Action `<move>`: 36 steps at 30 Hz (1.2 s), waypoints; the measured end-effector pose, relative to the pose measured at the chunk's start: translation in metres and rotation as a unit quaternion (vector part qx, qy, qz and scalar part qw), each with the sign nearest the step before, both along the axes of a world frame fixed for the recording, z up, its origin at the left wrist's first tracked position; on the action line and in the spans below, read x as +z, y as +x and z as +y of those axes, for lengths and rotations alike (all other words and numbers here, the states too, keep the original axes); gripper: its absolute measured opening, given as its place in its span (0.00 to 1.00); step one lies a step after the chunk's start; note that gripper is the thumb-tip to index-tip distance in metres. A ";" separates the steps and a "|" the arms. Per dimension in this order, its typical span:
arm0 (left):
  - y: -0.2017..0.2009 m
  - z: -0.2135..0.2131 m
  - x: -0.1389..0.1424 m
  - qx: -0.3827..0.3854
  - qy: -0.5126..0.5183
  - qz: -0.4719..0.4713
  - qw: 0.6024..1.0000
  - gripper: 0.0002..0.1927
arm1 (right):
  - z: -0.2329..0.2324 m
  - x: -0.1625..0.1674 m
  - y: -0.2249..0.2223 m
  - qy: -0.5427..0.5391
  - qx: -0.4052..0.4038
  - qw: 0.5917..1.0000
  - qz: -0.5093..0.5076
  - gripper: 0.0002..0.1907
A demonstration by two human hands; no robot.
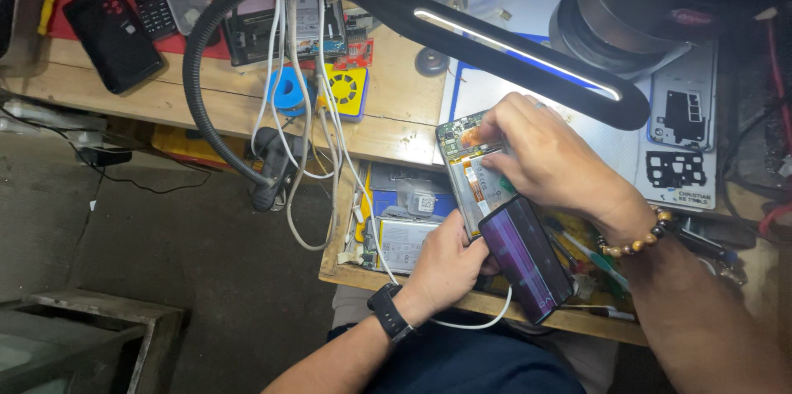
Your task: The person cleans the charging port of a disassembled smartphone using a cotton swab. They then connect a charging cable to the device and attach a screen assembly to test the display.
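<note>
One opened phone (pixel 472 171), its back off and circuit board bare, sits over the open drawer (pixel 396 233). The left hand (pixel 450 266) grips its lower edge; the right hand (pixel 540 155) presses fingertips onto it. Two loose back covers (pixel 683 134) lie right

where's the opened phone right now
In the head view, the opened phone sits right of centre at the wooden bench's front edge, held between the left hand and right hand, under the black lamp.

Hands: two, left (pixel 450 258), right (pixel 549 155); opened phone (pixel 474 175): one; lamp (pixel 511 51): one; back covers (pixel 683 105): two.
</note>
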State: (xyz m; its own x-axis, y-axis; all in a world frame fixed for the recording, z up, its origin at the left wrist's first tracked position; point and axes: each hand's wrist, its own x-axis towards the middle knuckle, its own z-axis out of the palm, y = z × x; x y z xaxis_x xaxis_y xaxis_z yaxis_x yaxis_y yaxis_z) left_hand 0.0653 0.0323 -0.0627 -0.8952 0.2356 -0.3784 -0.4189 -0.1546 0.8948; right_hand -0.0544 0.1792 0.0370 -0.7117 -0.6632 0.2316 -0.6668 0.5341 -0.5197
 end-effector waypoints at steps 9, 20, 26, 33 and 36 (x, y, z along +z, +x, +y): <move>-0.001 -0.001 0.003 -0.015 0.010 0.002 1.000 0.13 | 0.046 -0.001 0.079 -0.069 -0.230 0.971 -0.003 0.13; 0.003 0.003 0.009 0.003 -0.039 0.017 0.999 0.13 | 0.053 -0.081 0.199 -0.080 -0.368 0.925 0.046 0.30; 0.003 0.002 0.011 0.014 0.027 0.013 0.999 0.14 | 0.062 -0.111 0.192 -0.090 -0.342 0.935 0.023 0.50; 0.003 0.002 0.007 0.008 0.024 0.003 1.000 0.14 | 0.067 -0.123 0.194 -0.047 -0.345 0.937 0.016 0.54; 0.003 0.001 0.009 0.002 0.023 -0.009 1.000 0.14 | 0.066 -0.122 0.193 -0.027 -0.344 0.938 0.024 0.55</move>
